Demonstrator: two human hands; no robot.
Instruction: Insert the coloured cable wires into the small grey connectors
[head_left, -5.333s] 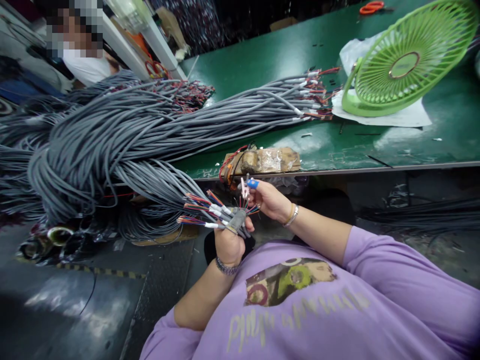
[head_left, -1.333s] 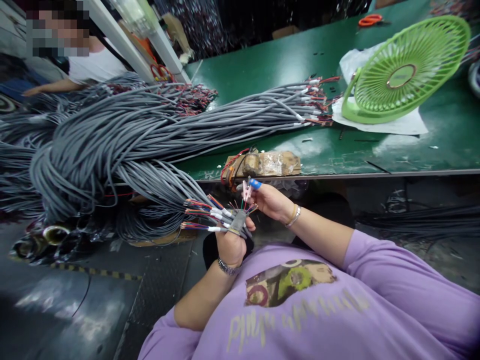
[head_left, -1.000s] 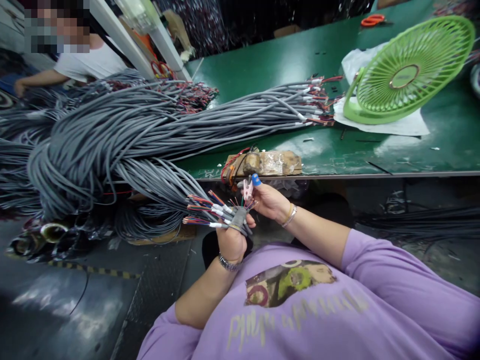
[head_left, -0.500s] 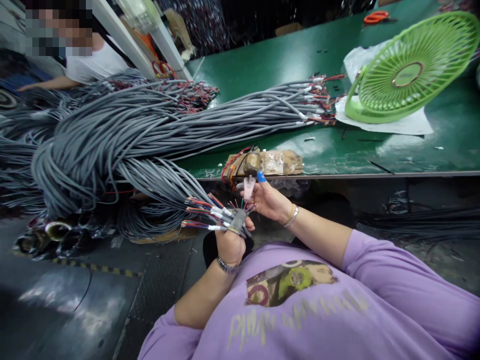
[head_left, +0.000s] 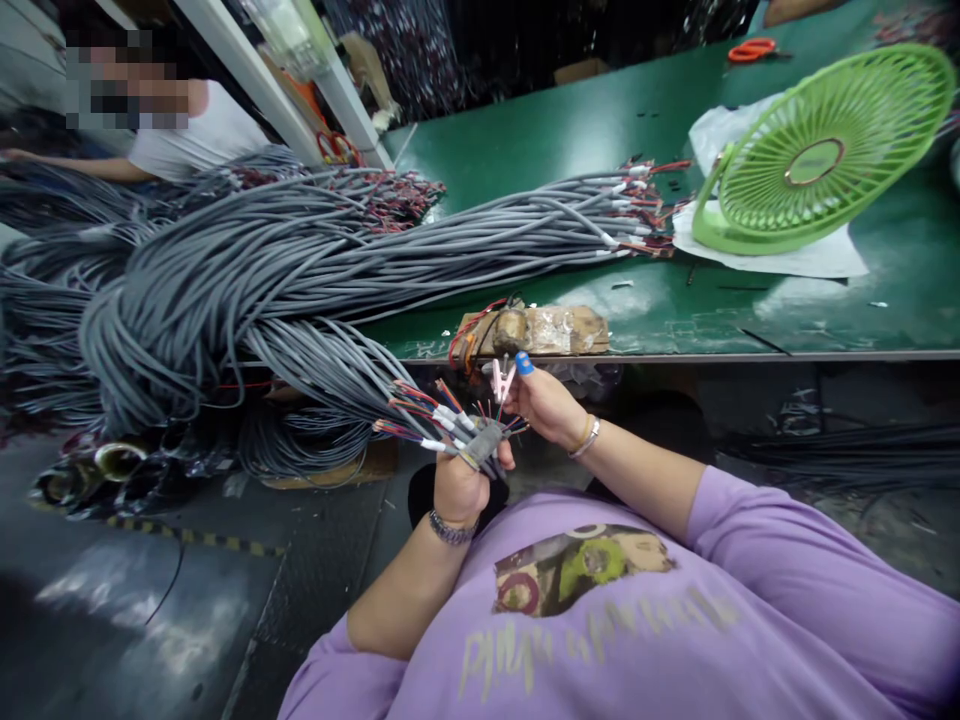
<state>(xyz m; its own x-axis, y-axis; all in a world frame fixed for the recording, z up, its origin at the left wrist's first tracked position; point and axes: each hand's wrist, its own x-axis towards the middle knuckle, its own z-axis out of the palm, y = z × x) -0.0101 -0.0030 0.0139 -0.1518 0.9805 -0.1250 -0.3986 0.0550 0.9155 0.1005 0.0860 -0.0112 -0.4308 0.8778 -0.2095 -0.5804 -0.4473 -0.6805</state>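
Observation:
My left hand point(head_left: 460, 490) is closed round the ends of several grey cables point(head_left: 337, 378), just below their stripped ends. The coloured wires point(head_left: 424, 405) fan out above my fist, and a grey wrap point(head_left: 487, 440) lies across the cables by my thumb. In my right hand point(head_left: 551, 405) is a small pink clip-like tool point(head_left: 502, 382) with two legs, pinched at the fingers beside the thin wire ends. Blue tape point(head_left: 524, 362) covers one fingertip of that hand. Behind my hands, a wooden block point(head_left: 566, 330) with a metal lump and red wires sits at the bench edge.
A thick pile of grey cables point(head_left: 315, 250) spreads over the green bench point(head_left: 510, 135). To the right stands a green fan point(head_left: 817, 160), with orange-handled scissors point(head_left: 752, 50) farther back. A person in a white top point(head_left: 195, 135) is at the far left. More cable coils point(head_left: 300, 440) lie below the bench.
The pink tool has turned so that its two legs show apart. My left hand and the cable ends have shifted slightly, and the whole view has moved a little.

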